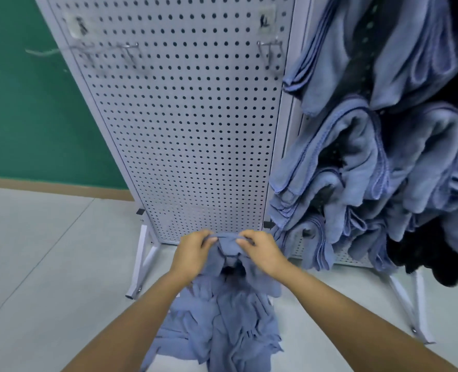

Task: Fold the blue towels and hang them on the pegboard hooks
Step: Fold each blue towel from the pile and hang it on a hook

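Both grips closed: left hand point(193, 253) and right hand point(262, 251) pinched the blue towel point(229, 244) by its top edge, close together. Rest hung below the grip onto the towel pile point(222, 318). Risk: narrow hold, so the edge bunches and the fold skews. Empty hooks point(131, 48) well above the grip.

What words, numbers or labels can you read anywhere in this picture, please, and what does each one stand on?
Upper left tag on the pegboard: dark marks, too blurred to read.
Upper right tag on the same board: dark marks, too blurred to read.
No other writing shows anywhere in the view.
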`<action>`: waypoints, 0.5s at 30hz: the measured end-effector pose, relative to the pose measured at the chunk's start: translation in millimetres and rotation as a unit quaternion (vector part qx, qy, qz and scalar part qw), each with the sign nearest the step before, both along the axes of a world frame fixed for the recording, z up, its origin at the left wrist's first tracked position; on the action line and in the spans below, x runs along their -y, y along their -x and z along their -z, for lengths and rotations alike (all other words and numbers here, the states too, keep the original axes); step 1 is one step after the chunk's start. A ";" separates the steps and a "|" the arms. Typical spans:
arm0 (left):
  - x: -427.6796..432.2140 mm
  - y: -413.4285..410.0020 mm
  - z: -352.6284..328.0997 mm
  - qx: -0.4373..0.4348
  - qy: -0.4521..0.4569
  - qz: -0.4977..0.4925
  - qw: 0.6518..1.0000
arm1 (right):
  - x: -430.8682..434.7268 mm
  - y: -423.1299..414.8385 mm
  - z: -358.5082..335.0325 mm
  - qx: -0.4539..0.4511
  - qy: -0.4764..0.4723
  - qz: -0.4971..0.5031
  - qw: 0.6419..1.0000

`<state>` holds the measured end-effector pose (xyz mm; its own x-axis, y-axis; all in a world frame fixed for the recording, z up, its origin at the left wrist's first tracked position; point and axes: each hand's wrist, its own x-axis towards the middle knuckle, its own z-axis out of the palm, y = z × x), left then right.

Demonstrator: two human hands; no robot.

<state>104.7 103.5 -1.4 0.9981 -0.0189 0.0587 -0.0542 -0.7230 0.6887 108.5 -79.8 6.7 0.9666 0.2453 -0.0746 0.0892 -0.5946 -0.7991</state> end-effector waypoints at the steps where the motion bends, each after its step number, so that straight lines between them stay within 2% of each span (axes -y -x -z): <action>1: 3.0 2.6 -22.1 0.012 0.008 -0.008 1.000 | 4.0 2.8 -21.9 0.008 -0.025 0.000 1.000; 5: 21.0 19.8 -109.5 0.017 0.067 0.013 0.998 | 27.0 23.4 -112.8 0.048 -0.088 0.005 0.995; 10: 60.0 58.8 -195.6 -0.055 0.180 0.075 0.979 | 73.1 67.5 -198.5 0.042 -0.132 0.011 0.990; 13: 83.4 86.8 -229.4 -0.130 0.273 0.133 0.944 | 107.2 97.8 -228.8 0.020 -0.191 0.044 0.980; 15: 96.4 104.5 -238.7 -0.185 0.298 0.170 0.921 | 130.2 116.2 -239.3 -0.013 -0.241 0.079 0.967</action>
<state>0.2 7.0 237.3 0.8946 -0.4077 -0.1827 0.1102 -0.1950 0.9746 -7.7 -210.0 246.0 0.9942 0.1065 -0.0130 0.0040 -0.1580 -0.9874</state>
